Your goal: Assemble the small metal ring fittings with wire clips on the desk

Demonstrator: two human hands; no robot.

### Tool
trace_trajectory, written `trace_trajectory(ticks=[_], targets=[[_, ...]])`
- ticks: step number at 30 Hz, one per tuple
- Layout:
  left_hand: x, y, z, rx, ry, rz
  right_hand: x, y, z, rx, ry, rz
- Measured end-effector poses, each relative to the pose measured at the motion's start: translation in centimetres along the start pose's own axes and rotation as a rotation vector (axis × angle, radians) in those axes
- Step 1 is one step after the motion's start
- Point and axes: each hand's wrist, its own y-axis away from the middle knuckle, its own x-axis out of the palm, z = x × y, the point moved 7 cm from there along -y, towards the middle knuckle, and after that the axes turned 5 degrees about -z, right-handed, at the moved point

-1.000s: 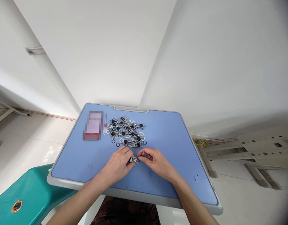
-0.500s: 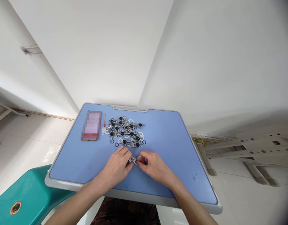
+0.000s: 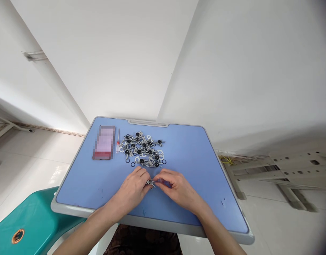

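Near the front edge of the blue table [image 3: 195,156], slightly toward the viewer from the pile of metal parts [image 3: 144,145], two bare hands work close together. The left hand [image 3: 135,184] is clamped on a small metal part [image 3: 150,182]; the thumb and fingers pinch it at their tips, so that only its end, with a thin pin pointing outward, is exposed. The right hand [image 3: 176,187] is closed around a purplish, see-through handle [image 3: 165,183], gripped between the thumb and the curled fingers. Its fingertips sit just beside the exposed end of the metal part; whether they touch it cannot be told at this scale. Both wrists are above the tabletop, and the forearms enter from the lower corners of the view. The pile consists of similar metal parts with round black caps, lying in mixed directions, with pale flat plates among them. Thin black rings [image 3: 131,164] lie at its near edge. A screwdriver [image 3: 117,146] with a clear-and-red handle lies left of the pile, shaft pointing away from the viewer. Left of it lies a flat rectangular object [image 3: 104,141], its face blurred. A green stool [image 3: 38,216] stands at the table's left front corner.
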Motion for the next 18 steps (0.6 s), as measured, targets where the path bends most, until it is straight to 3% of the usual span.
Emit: trace_trajectory(ticks=[9, 18], targets=[[0.3, 0.1, -0.7, 0.071, -0.122, 0.023, -0.1, 0.0, -0.2, 0.000, 0.025, -0.020], [0.3, 0.1, -0.7, 0.074, -0.117, 0.017, -2.8, 0.9, -0.9, 0.121, -0.243, -0.263]])
